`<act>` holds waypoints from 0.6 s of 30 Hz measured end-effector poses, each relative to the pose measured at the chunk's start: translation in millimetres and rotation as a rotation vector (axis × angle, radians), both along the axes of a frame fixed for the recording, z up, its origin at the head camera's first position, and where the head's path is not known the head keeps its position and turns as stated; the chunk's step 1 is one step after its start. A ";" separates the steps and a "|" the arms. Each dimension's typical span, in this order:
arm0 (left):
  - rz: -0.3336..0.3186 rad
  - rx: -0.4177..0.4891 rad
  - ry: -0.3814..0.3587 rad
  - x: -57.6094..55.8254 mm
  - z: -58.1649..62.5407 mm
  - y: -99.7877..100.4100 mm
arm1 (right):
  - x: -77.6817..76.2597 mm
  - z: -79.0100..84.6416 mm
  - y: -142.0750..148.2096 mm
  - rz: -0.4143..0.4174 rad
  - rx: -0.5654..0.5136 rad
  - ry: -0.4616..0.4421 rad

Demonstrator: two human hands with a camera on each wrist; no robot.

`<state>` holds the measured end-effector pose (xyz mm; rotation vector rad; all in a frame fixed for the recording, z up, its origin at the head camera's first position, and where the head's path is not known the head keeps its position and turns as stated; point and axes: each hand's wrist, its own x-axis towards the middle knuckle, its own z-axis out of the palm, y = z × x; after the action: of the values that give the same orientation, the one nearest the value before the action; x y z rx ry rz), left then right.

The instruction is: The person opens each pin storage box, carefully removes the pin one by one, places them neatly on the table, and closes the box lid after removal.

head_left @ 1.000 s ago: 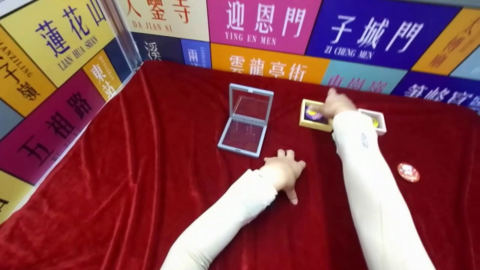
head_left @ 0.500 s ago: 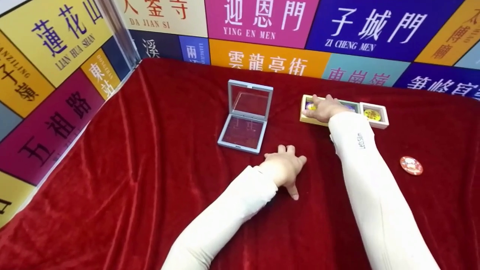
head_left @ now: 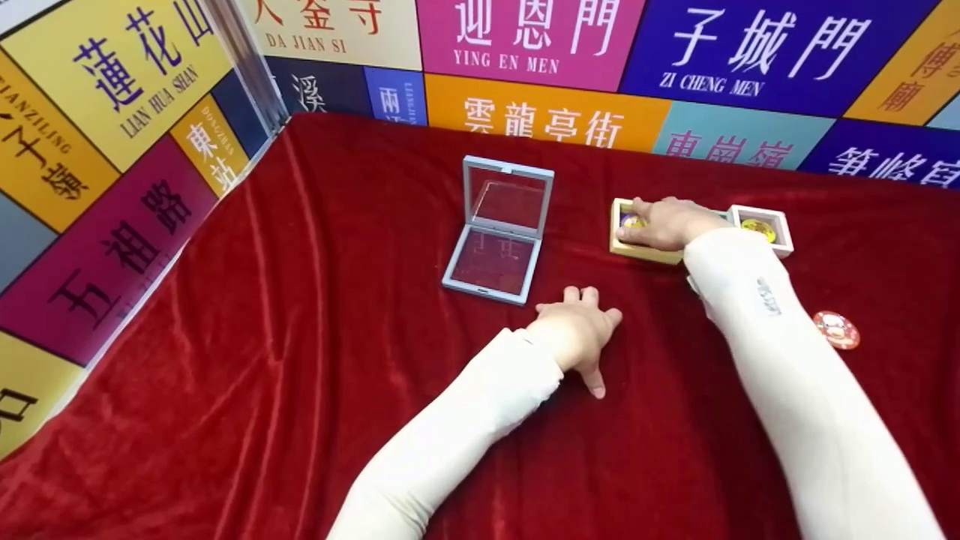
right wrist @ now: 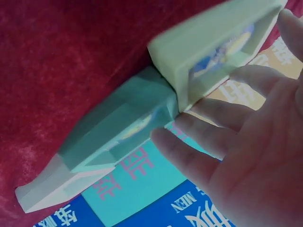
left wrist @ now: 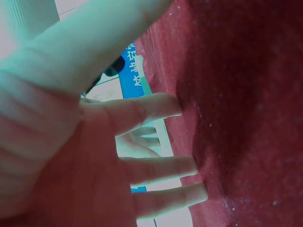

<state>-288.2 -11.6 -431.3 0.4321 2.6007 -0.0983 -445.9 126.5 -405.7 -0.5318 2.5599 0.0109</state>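
My left hand (head_left: 579, 330) lies with spread fingers on the red cloth, its fingertips touching it in the left wrist view. My right hand (head_left: 671, 223) reaches over a pale yellow box (head_left: 646, 253), thumb by the near side and loosely extended fingers along the far side. Inside that box shows a purple and yellow round badge (head_left: 634, 222). Beside it stands a green box (right wrist: 120, 109) with another badge, mostly hidden by my hand in the head view. A white box (head_left: 784, 247) with a yellow badge (head_left: 759, 229) ends the row.
A light-blue hinged display frame (head_left: 484, 293) with clear panels stands open left of the boxes. A red round badge (head_left: 838, 331) lies beside my right sleeve, partly covered by it. Colourful sign panels (head_left: 547, 112) border the table at the back and left.
My right hand has turned and come down from above the boxes onto the yellow one, its fingers spreading along it. The left hand stays in place. The head view has shifted slightly.
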 end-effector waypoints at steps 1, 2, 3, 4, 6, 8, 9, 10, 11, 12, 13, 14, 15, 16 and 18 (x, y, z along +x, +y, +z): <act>-0.001 -0.001 -0.002 0.1 0.0 0.2 | 1.9 0.9 1.3 0.016 -0.012 0.000; -0.003 -0.001 -0.004 0.1 0.2 0.3 | 4.1 2.2 2.6 0.028 -0.028 -0.003; -0.007 -0.002 -0.006 -0.1 0.4 0.4 | 6.5 3.5 4.1 0.036 -0.042 -0.007; -0.011 -0.005 -0.007 -0.3 1.4 0.2 | 9.3 5.6 5.5 0.045 -0.054 -0.007; -0.019 -0.012 -0.007 -1.3 2.9 -0.1 | 15.2 8.9 7.0 0.059 -0.059 0.005; -0.021 -0.018 -0.006 -2.2 3.9 -0.8 | 21.2 10.2 7.0 0.080 -0.032 0.034; -0.020 -0.020 -0.003 -2.6 3.9 -1.2 | 23.9 10.0 6.4 0.090 -0.013 0.052; -0.018 -0.024 -0.001 -2.9 4.0 -1.8 | 26.6 9.8 5.4 0.100 0.004 0.072; -0.016 -0.027 0.001 -2.9 4.1 -2.3 | 29.0 9.0 4.3 0.106 0.018 0.094; -0.014 -0.028 0.003 -2.7 4.0 -2.8 | 30.9 7.8 3.7 0.123 0.031 0.119; -0.013 -0.028 0.003 -2.3 3.8 -3.0 | 32.8 6.3 3.4 0.136 0.032 0.144; -0.014 -0.028 0.002 -1.9 3.4 -2.9 | 34.6 4.7 3.5 0.148 0.028 0.170; -0.015 -0.027 0.001 -1.2 3.0 -2.8 | 36.3 2.6 4.2 0.157 0.021 0.199; -0.017 -0.025 -0.001 -0.6 2.5 -2.4 | 38.4 0.6 5.2 0.164 0.010 0.232; -0.019 -0.022 -0.003 0.3 1.6 -1.6 | 42.9 -3.7 7.8 0.174 -0.026 0.302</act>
<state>-287.9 -13.2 -429.8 0.4481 2.5906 -0.1331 -403.0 134.2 -409.5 -0.8162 2.7981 0.1277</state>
